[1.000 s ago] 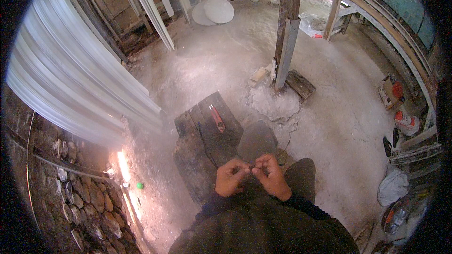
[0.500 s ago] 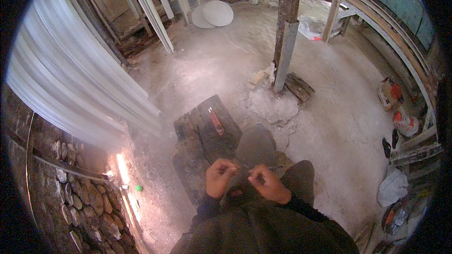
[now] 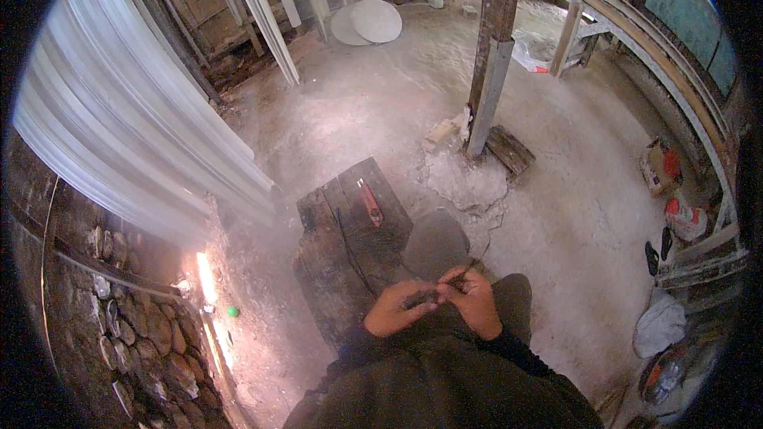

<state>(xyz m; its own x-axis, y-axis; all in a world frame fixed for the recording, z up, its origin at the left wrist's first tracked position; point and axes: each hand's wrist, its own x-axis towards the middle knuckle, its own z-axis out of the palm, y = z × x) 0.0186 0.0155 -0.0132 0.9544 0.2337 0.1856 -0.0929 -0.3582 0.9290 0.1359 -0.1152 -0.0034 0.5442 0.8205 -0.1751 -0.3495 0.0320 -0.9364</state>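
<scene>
Over my lap, my left hand [image 3: 396, 310] and my right hand [image 3: 475, 306] meet with fingertips pinched together. Between them is a thin dark cord [image 3: 350, 248]. One stretch of it lies across the dark wooden board [image 3: 318, 270] and runs toward my left hand; a short piece sticks up beyond my right fingers. The exact spot where the fingertips join is too small to make out. Ahead of my hands, a red hand tool [image 3: 370, 204] with a pale, narrow tip lies on the board.
A post [image 3: 486, 79] stands ahead on a rough concrete footing, with a wood block [image 3: 509, 151] beside it. Corrugated sheets [image 3: 135, 111] lean at left above stacked firewood [image 3: 151, 342]. A green ball [image 3: 233, 311] lies on the floor. At right stands a long wooden bench frame [image 3: 652, 44].
My hands have come together, the left moving right and turning its palm inward. More of the cord now shows along the board. The view has shifted slightly.
</scene>
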